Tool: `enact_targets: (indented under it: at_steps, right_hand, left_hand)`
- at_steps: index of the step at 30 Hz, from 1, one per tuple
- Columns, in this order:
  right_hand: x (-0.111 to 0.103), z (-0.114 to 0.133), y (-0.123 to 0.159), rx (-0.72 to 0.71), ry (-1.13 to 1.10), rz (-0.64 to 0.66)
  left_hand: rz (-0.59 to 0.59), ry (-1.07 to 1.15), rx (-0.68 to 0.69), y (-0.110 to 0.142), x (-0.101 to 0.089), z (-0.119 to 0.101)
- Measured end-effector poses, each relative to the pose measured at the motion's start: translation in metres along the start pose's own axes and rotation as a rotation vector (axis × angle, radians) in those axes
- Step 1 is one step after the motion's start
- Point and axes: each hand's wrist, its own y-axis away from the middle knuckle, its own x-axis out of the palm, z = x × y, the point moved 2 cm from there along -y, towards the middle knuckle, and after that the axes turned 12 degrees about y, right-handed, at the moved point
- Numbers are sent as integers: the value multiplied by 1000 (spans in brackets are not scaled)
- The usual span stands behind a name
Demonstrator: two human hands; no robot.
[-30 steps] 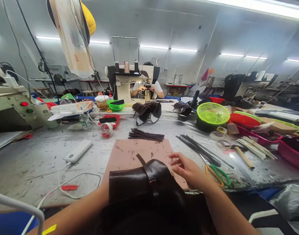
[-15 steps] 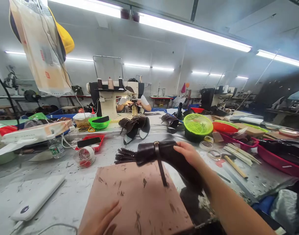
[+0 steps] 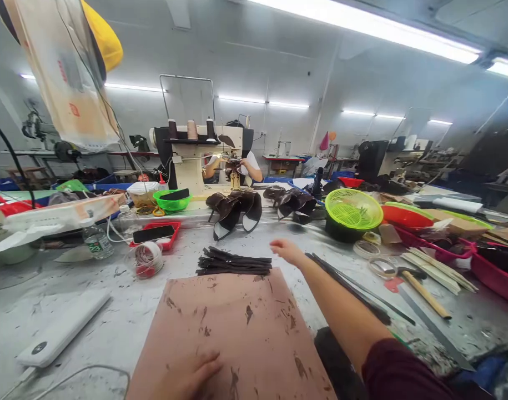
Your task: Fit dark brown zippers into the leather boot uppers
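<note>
My right hand (image 3: 287,250) is stretched out over the worktable (image 3: 91,311), fingers loosely apart and holding nothing. It hovers just right of a stack of dark leather strips (image 3: 234,261) and short of a heap of dark brown leather pieces (image 3: 235,206). My left hand (image 3: 194,378) lies flat on the near edge of a pinkish-brown cutting board (image 3: 232,328), only partly in view at the bottom.
Long dark strips (image 3: 353,289), a hammer (image 3: 420,289) and a metal ruler (image 3: 434,328) lie to the right. Beyond them stand green (image 3: 353,208) and red baskets (image 3: 406,215). A tape roll (image 3: 146,259), phone tray (image 3: 154,234), bottle (image 3: 96,241) and power bank (image 3: 62,329) sit left. A person works a sewing machine (image 3: 191,155) behind.
My right hand held a dark leather piece with a strap half a second ago; now it is empty and reaches further out. The left hand has settled on the board.
</note>
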Motion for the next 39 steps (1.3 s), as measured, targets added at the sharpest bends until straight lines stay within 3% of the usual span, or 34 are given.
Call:
enact_targets:
  at_steps: [3, 6, 9, 13, 16, 19, 21, 24, 26, 28, 31, 34, 39]
  right_hand:
    - [49, 15, 15, -128, 167, 109]
    - [78, 41, 13, -270, 306, 178]
    - [92, 63, 7, -398, 417, 240]
    - [94, 76, 11, -467, 553, 212]
    - [89, 77, 31, -501, 593, 129]
    - [89, 70, 67, -634, 618, 23]
    - [91, 60, 98, -785, 604, -76]
    - [93, 43, 152, -951, 518, -264]
    - [91, 34, 187, -935, 461, -344]
    - [89, 29, 217, -859, 434, -341]
    - [91, 27, 248, -767, 439, -311]
    - [96, 27, 263, -704, 484, -295]
    - [102, 25, 272, -690, 548, -271]
  left_hand:
    - [96, -78, -137, -44, -12, -3]
    - [142, -130, -304, -89, -20, 12]
    - [121, -156, -391, -116, -23, 35]
    - [101, -158, -377, -128, -19, 51]
    - [21, -180, -376, -126, -14, 48]
    - [-82, -197, -317, -114, -8, 36]
    - [-27, -166, -283, -97, -1, 24]
    - [146, -127, -309, -62, 8, 2]
    - [219, -92, -336, -40, 9, -14]
    - [254, -44, -365, -24, 9, -27]
    - [267, -52, -386, -19, 10, -41]
    - [242, -83, -429, -29, 18, -49]
    - [101, 67, -692, -42, 27, -55]
